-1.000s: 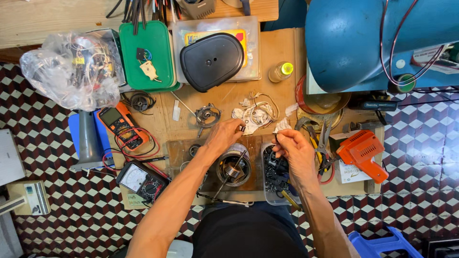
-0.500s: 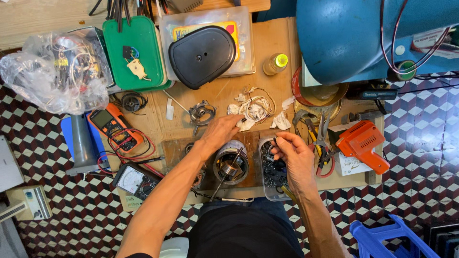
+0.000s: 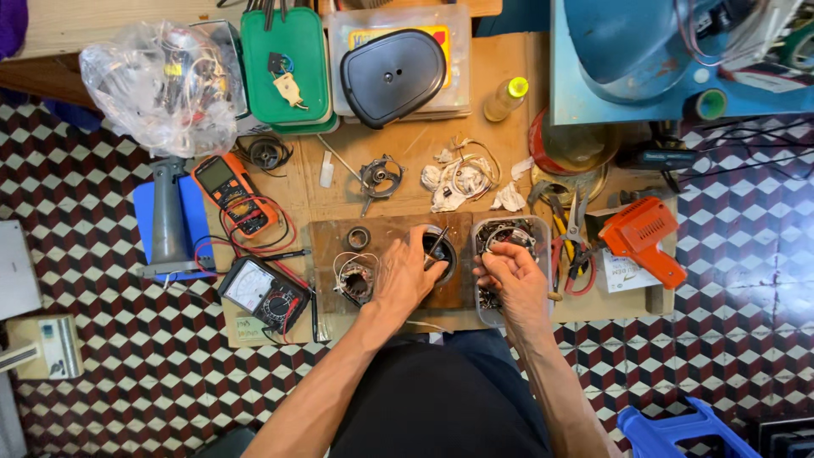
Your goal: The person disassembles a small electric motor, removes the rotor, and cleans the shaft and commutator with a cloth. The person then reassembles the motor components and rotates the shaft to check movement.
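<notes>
My L hand lies palm-down on a round motor housing sitting on the dark wooden board at bench centre; fingers curled over its rim, pinching a thin dark tool that pokes out toward 1 o'clock. My R hand is just at 3 o'clock of that, over a clear plastic tub of small parts, fingertips bunched together; can't tell if they hold anything, too small to see. At 9 o'clock of the L hand, touching the board, a wound stator w/ loose wire ends, and a bearing ring at 10 o'clock. Further out at 9: analogue meter and orange multimeter w/ red leads. At 12 o'clock, a black oval cover on a clear box, green case beside it. At 3 o'clock of the tub, pliers and an orange soldering gun.
</notes>
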